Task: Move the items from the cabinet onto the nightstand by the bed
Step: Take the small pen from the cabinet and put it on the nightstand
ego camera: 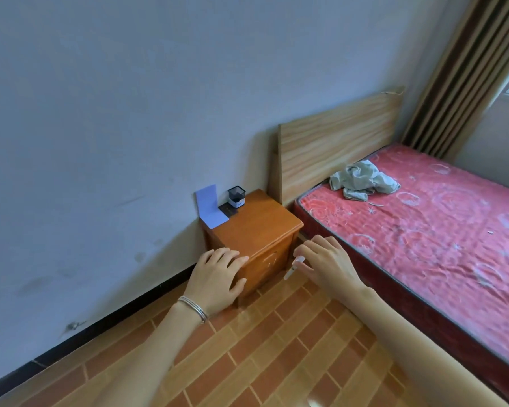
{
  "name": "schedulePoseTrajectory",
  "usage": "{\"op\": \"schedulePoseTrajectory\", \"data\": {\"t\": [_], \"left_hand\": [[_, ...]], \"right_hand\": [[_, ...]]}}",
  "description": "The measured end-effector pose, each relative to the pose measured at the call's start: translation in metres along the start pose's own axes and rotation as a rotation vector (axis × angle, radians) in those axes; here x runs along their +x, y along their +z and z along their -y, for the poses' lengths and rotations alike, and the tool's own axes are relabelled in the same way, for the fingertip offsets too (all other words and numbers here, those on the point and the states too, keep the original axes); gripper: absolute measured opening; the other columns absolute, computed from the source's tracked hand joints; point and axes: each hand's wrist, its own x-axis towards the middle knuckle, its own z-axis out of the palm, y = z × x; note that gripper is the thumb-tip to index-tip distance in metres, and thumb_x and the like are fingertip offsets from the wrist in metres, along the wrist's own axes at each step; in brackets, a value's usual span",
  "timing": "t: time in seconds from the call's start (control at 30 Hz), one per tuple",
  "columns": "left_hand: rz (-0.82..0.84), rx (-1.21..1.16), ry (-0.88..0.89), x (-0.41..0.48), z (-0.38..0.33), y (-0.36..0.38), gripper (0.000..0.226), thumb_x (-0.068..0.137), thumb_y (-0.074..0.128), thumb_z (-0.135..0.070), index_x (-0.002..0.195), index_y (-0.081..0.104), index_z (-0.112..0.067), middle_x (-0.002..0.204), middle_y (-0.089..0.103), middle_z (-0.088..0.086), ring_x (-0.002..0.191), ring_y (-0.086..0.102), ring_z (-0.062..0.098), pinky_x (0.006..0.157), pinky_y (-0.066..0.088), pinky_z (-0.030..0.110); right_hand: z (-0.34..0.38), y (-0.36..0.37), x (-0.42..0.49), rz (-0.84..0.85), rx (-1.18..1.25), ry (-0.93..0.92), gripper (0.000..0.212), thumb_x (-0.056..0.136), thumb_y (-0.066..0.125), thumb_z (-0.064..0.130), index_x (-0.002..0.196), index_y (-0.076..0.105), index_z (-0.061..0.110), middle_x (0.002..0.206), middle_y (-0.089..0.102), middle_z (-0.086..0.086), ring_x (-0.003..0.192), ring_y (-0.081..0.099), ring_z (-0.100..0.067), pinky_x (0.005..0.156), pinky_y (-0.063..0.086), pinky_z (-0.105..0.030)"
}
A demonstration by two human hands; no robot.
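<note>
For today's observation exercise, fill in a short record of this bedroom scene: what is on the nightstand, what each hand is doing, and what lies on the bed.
nightstand: wooden, against the wall, beside the bed
on nightstand: pen cup, dark booklet, blue card leaning on the wall, all at the back
left hand: empty, fingers spread, in front of the nightstand's near corner
right hand: holds a small white tube
bed: red mattress, crumpled grey cloth near the headboard
floor: brick-pattern tiles
</note>
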Motion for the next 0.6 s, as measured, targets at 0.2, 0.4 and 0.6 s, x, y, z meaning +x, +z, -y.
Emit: {"op": "schedulePoseTrajectory", "data": {"t": [0.2,0.4,0.6], "left_hand": [[0.061,-0.015,-0.044,0.03,0.046,0.042,0.047,0.08,0.039,-0.044,0.11,0.068,-0.022,0.107,0.068,-0.002,0.102,0.062,0.02,0.084,0.051,0.038],[0.07,0.01,-0.108,0.103,0.09,0.071,0.047,0.08,0.038,-0.044,0.11,0.068,-0.023,0.107,0.067,-0.003,0.101,0.062,0.019,0.085,0.05,0.037],[0.042,0.041,-0.155,0.209,0.14,0.071,0.046,0.078,0.039,-0.044,0.106,0.069,-0.024,0.102,0.068,-0.005,0.097,0.061,0.016,0.082,0.049,0.032]], "right_hand": [[-0.028,0.062,0.049,0.05,0.034,-0.022,0.013,0.082,0.058,0.032,0.079,0.061,0.02,0.077,0.061,0.008,0.075,0.056,-0.016,0.064,0.046,-0.031],[-0.076,0.116,0.12,0.067,0.042,-0.1,0.017,0.077,0.074,0.03,0.081,0.061,0.02,0.081,0.063,0.005,0.078,0.058,-0.018,0.067,0.042,-0.03],[-0.138,0.153,0.224,0.042,0.129,-0.108,0.02,0.073,0.078,0.024,0.079,0.061,0.018,0.08,0.064,0.003,0.074,0.059,-0.021,0.064,0.048,-0.032]]}}
